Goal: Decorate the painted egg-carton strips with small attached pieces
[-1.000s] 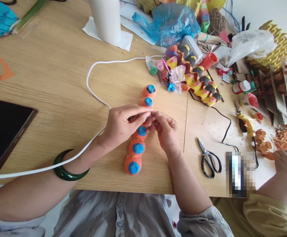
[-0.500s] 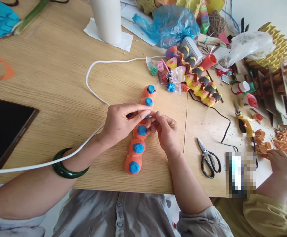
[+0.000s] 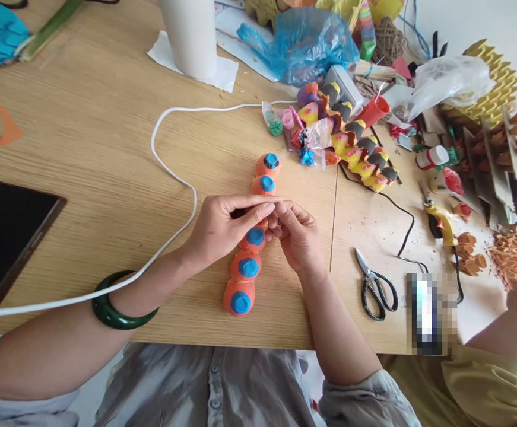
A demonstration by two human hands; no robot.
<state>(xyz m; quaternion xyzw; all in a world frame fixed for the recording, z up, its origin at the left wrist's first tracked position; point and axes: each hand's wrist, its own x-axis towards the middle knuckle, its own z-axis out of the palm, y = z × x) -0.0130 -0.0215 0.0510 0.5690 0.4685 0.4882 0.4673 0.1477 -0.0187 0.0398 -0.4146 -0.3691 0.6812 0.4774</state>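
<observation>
A strip of orange bumps [image 3: 246,267], like a painted egg-carton row, lies upright down the table before me. Blue discs [image 3: 255,236] cap the bumps, and the farthest one bears small dark marks. Over the strip's middle, my left hand [image 3: 222,225] has its thumb and forefinger pressed together. Its fingertips meet those of my right hand [image 3: 300,237], whose thumb and fingers are also pinched, just right of the strip. Whatever lies between the fingertips is too small or hidden to make out. My hands cover part of the middle bumps.
Black-handled scissors [image 3: 376,290] lie to the right, near a yellow-handled tool [image 3: 440,222]. A white cable [image 3: 152,139] loops past my left arm. A dark tablet [image 3: 13,237] rests at left. Painted egg-carton pieces [image 3: 356,145] stand behind. A co-worker's arm [image 3: 503,326] is at right.
My left fingertips have shifted slightly right and down to meet my right fingertips. The co-worker's hand has drawn back from the orange pieces. The strip stays in place.
</observation>
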